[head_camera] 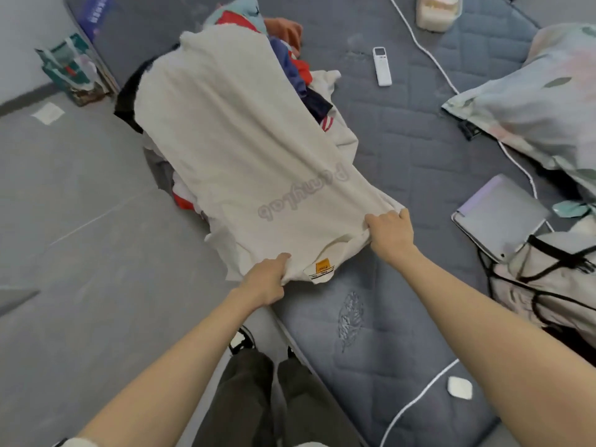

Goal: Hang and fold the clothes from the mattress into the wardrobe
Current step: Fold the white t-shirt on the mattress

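Left grip (264, 282) and right grip (388, 233) each pinched the cream T-shirt (232, 140), apparently at its shoulders; its length ran away from both.

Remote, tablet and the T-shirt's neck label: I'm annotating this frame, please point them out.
Remote (382, 66): head view, middle of its white body.
Tablet (501, 217): head view, centre of its silver back.
Neck label (322, 264): head view, on its orange patch.

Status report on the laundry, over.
Gripping cream T-shirt at collar end: left hand, right hand. Shirt draped over clothes pile on mattress. Nothing in the way.
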Available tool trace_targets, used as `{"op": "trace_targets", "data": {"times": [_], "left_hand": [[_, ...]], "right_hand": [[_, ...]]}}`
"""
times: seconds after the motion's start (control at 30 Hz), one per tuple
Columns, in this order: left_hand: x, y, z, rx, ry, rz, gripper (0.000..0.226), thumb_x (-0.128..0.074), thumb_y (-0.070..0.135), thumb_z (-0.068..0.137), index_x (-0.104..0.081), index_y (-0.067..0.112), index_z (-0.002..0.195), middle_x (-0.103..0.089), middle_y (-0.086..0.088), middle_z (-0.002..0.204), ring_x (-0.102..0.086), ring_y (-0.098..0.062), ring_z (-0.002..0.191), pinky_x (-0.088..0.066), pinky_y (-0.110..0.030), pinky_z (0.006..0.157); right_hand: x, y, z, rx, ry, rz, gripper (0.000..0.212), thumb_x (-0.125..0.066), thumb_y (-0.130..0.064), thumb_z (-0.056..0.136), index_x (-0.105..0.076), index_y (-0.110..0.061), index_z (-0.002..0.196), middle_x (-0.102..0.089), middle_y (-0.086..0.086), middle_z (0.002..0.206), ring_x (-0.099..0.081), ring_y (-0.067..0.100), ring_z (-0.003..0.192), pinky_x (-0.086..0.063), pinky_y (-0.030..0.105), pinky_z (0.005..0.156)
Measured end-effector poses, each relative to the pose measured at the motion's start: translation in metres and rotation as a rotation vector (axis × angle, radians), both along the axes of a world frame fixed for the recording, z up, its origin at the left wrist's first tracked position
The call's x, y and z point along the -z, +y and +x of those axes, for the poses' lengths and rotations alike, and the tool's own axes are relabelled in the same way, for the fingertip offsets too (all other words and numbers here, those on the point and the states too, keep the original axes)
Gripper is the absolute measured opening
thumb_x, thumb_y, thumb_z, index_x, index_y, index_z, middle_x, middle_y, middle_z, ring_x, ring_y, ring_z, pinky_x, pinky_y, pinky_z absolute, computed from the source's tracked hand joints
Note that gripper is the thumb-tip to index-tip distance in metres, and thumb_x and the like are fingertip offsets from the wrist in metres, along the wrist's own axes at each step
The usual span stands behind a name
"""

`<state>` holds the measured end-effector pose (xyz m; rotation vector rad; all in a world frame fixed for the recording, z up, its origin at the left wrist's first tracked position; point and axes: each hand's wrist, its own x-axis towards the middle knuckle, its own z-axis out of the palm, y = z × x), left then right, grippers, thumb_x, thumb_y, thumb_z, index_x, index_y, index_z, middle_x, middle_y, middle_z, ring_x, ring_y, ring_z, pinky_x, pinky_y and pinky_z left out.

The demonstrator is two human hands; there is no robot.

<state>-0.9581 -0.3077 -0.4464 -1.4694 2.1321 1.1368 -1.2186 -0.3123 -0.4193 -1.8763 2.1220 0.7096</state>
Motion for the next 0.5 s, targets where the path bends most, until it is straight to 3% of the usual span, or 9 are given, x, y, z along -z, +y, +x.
{"op": "trace_targets", "data": {"times": [0.17, 0.33, 0.5], "left_hand": [[0.045, 0.045, -0.048, 0.076, 0.02, 0.159, 0.068, -0.054, 0.005, 0.084, -0.03, 0.016, 0.147, -0.056, -0.013, 0.127, -0.052, -0.031, 0.116, -0.039, -0.029, 0.082], [0.086, 0.099, -0.102, 0.156, 0.1, 0.311, 0.059, -0.055, 0.005, 0.082, -0.045, 0.016, 0.139, -0.06, -0.01, 0.122, -0.055, -0.026, 0.111, -0.036, -0.021, 0.08], [0.114, 0.135, -0.129, 0.192, 0.137, 0.405, 0.045, -0.054, 0.004, 0.082, -0.052, 0.012, 0.126, -0.061, -0.01, 0.113, -0.056, -0.026, 0.103, -0.042, -0.027, 0.078]], "right_hand": [[0.049, 0.057, -0.041, 0.061, 0.117, 0.103, 0.029, -0.047, -0.01, 0.089, -0.054, -0.02, 0.115, -0.062, 0.003, 0.105, -0.053, 0.024, 0.105, -0.027, 0.035, 0.105], [0.093, 0.108, -0.07, 0.147, 0.175, 0.206, 0.031, -0.054, -0.016, 0.089, -0.051, -0.02, 0.119, -0.054, 0.005, 0.117, -0.048, 0.024, 0.114, -0.024, 0.036, 0.11], [0.125, 0.138, -0.094, 0.196, 0.186, 0.256, 0.036, -0.053, -0.016, 0.088, -0.047, -0.018, 0.124, -0.047, 0.007, 0.126, -0.04, 0.026, 0.121, -0.024, 0.036, 0.108]]}}
